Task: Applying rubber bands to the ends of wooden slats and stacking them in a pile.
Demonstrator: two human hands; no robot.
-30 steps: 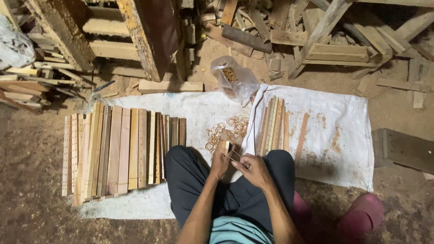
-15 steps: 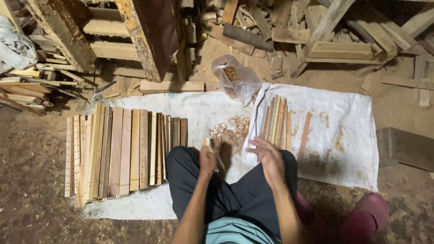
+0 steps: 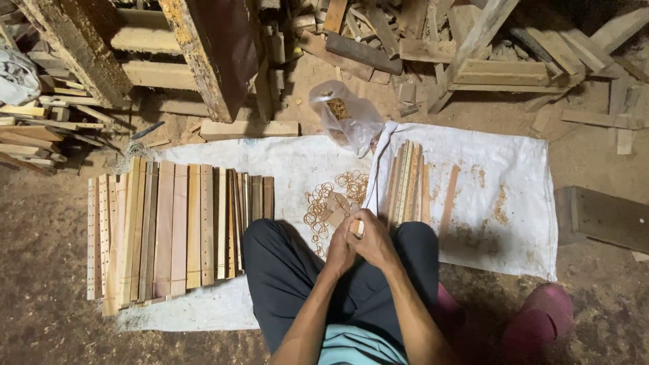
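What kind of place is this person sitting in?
Probably a small woodworking shop. Sawdust covers the dirt floor, offcuts lie in a scrap wood pile, and neat rows of wooden slats rest on a white sack, beside loose rubber bands.

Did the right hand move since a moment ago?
Yes. The right hand swung left, away from the small stack of slats, and now meets the left hand.

left hand and right hand pressed together, fingers curled, forearms converging
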